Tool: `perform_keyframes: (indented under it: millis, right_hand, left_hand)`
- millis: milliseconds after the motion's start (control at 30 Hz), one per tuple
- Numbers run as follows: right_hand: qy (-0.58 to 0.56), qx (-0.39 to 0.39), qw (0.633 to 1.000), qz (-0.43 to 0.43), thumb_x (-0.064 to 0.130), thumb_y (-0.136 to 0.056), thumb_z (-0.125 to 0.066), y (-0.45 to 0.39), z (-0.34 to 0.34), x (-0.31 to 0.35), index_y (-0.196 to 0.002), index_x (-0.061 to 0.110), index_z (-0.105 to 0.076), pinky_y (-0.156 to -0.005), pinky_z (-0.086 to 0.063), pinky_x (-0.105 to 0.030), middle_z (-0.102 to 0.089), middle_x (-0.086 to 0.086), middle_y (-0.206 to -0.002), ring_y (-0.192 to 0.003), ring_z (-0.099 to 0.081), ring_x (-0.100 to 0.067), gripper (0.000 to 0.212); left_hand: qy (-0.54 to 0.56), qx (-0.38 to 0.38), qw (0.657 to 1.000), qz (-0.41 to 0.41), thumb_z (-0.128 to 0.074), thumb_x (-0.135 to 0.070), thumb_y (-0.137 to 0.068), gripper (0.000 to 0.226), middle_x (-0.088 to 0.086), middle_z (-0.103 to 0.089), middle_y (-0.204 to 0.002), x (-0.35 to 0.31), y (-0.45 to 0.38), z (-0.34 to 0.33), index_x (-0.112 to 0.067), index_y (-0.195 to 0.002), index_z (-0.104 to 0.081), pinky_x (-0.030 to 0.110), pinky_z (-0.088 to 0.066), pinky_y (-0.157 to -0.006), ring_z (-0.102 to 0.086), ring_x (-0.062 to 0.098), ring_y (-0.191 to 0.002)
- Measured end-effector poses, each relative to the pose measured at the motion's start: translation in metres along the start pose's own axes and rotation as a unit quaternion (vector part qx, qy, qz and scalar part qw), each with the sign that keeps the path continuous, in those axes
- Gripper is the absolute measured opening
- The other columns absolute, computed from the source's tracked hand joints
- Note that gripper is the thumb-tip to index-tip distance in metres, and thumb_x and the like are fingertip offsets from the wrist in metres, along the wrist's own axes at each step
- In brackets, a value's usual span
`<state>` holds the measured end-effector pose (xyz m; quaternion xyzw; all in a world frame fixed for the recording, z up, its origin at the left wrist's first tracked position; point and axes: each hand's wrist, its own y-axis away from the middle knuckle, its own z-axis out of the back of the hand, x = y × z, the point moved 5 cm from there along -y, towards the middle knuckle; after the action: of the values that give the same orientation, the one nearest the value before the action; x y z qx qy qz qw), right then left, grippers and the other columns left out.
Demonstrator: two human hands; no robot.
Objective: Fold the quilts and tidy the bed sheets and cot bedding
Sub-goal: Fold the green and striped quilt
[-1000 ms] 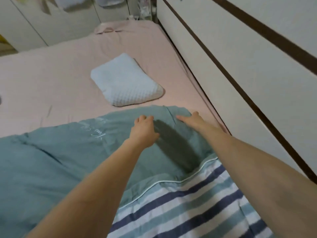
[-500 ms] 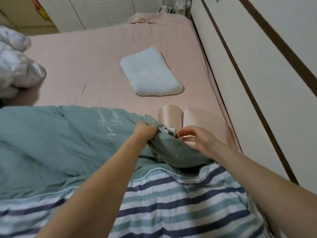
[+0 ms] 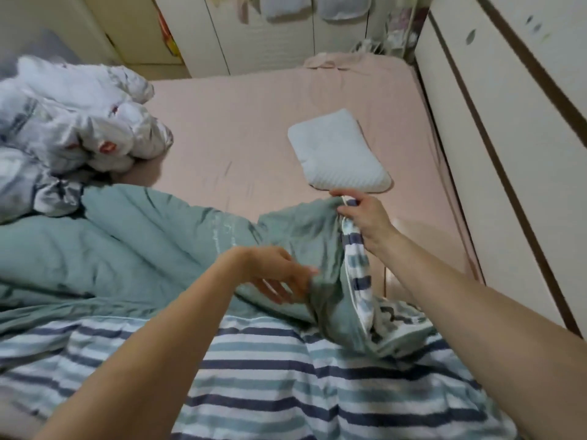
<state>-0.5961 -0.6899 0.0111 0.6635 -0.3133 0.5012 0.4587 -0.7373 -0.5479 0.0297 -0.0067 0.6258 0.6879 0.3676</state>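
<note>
Right hand [image 3: 365,217] pinches quilt [image 3: 143,249] corner.

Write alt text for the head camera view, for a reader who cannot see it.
A person's right hand pinches a lifted corner of a green quilt with a striped underside, while the left hand, fingers relaxed, reaches toward the fold below. Beyond lie a pink bed sheet, a small white pillow and a crumpled white quilt at far left.

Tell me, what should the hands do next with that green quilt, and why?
Probably the left hand should grip the green quilt edge near it. Only the right hand pinches the lifted corner; the left's fingers are spread, holding nothing, so the fold can't be carried evenly.
</note>
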Motion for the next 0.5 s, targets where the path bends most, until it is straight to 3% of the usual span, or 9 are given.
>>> perform_keyframes:
  millis: [33, 67, 100, 133, 233, 300, 367, 433, 500]
  right_hand:
    - [0.016, 0.049, 0.997, 0.059, -0.020, -0.082, -0.050, 0.004, -0.015, 0.021, -0.092, 0.014, -0.070, -0.066, -0.050, -0.013, -0.065, -0.001, -0.084, -0.074, -0.063, -0.006, 0.041]
    - [0.050, 0.112, 0.988, 0.099, -0.022, -0.081, -0.048, 0.011, -0.023, 0.038, -0.086, 0.015, -0.070, -0.068, -0.049, -0.012, -0.067, 0.004, -0.082, -0.074, -0.063, -0.001, 0.043]
    - [0.094, 0.185, 0.972, 0.113, -0.023, -0.079, -0.047, 0.023, -0.035, 0.047, -0.081, 0.014, -0.069, -0.069, -0.048, -0.011, -0.068, 0.009, -0.078, -0.074, -0.062, 0.002, 0.043]
    - [0.138, 0.258, 0.949, 0.121, -0.022, -0.078, -0.047, 0.037, -0.047, 0.054, -0.077, 0.014, -0.069, -0.070, -0.048, -0.012, -0.067, 0.013, -0.075, -0.073, -0.061, 0.003, 0.043]
    - [0.215, 0.406, 0.884, 0.087, -0.018, -0.073, -0.049, 0.082, -0.075, 0.047, -0.066, 0.015, -0.068, -0.071, -0.043, -0.017, -0.060, 0.009, -0.067, -0.066, -0.053, -0.003, 0.039]
    - [0.249, 0.478, 0.842, 0.030, -0.015, -0.074, -0.049, 0.107, -0.090, 0.027, -0.064, 0.013, -0.065, -0.066, -0.040, -0.015, -0.056, 0.007, -0.064, -0.063, -0.049, -0.004, 0.033]
    - [0.264, 0.551, 0.790, -0.056, -0.007, -0.079, -0.053, 0.123, -0.095, 0.001, -0.072, 0.009, -0.063, -0.068, -0.042, -0.018, -0.058, 0.003, -0.071, -0.066, -0.052, -0.007, 0.020]
    - [0.206, 0.515, 0.809, -0.194, 0.003, -0.086, -0.056, 0.117, -0.082, -0.018, -0.090, 0.004, -0.057, -0.071, -0.050, -0.026, -0.064, -0.010, -0.084, -0.074, -0.062, -0.018, 0.004]
    - [0.189, 0.297, 0.894, -0.278, 0.024, -0.090, -0.064, 0.082, -0.056, -0.036, -0.113, 0.000, -0.052, -0.080, -0.056, -0.039, -0.067, -0.022, -0.103, -0.093, -0.067, -0.032, 0.036]
  left_hand:
    - [0.078, -0.115, 0.990, -0.009, -0.055, -0.059, -0.088, 0.055, 0.004, -0.074, -0.079, -0.001, 0.008, 0.020, -0.006, -0.091, -0.069, 0.033, -0.060, -0.073, -0.070, 0.016, -0.071]
    - [0.181, -0.230, 0.956, -0.019, -0.052, -0.065, -0.086, 0.063, 0.006, -0.071, -0.078, -0.002, 0.016, 0.039, -0.004, -0.088, -0.066, 0.037, -0.060, -0.074, -0.068, 0.020, -0.071]
    - [0.271, -0.305, 0.913, -0.031, -0.051, -0.072, -0.081, 0.069, 0.009, -0.067, -0.085, -0.006, 0.021, 0.051, -0.005, -0.094, -0.062, 0.041, -0.060, -0.074, -0.067, 0.025, -0.078]
    - [0.310, -0.321, 0.894, -0.040, -0.052, -0.078, -0.076, 0.076, 0.009, -0.062, -0.100, -0.012, 0.026, 0.060, -0.009, -0.106, -0.058, 0.043, -0.060, -0.073, -0.065, 0.030, -0.089]
    - [0.211, -0.173, 0.962, 0.016, -0.063, -0.065, -0.078, 0.071, 0.010, -0.056, -0.122, -0.023, 0.030, 0.045, -0.012, -0.124, -0.054, 0.041, -0.057, -0.077, -0.060, 0.031, -0.105]
    - [0.069, -0.119, 0.987, 0.082, -0.061, -0.032, -0.090, 0.036, 0.014, -0.060, -0.100, -0.004, 0.027, 0.021, -0.001, -0.108, -0.056, 0.031, -0.054, -0.071, -0.061, 0.023, -0.085]
    - [0.008, -0.152, 0.983, 0.097, -0.052, -0.010, -0.092, 0.011, 0.012, -0.053, -0.076, 0.024, 0.021, 0.005, -0.001, -0.087, -0.053, 0.027, -0.049, -0.061, -0.053, 0.019, -0.064]
    - [0.022, -0.192, 0.979, 0.065, -0.051, -0.006, -0.090, 0.010, 0.011, -0.054, -0.068, 0.047, 0.013, -0.004, -0.001, -0.082, -0.052, 0.027, -0.046, -0.053, -0.051, 0.019, -0.057]
    - [0.100, -0.218, 0.971, 0.007, -0.055, -0.003, -0.088, 0.008, 0.015, -0.058, -0.072, 0.062, 0.011, -0.004, 0.001, -0.082, -0.058, 0.031, -0.046, -0.059, -0.055, 0.024, -0.065]
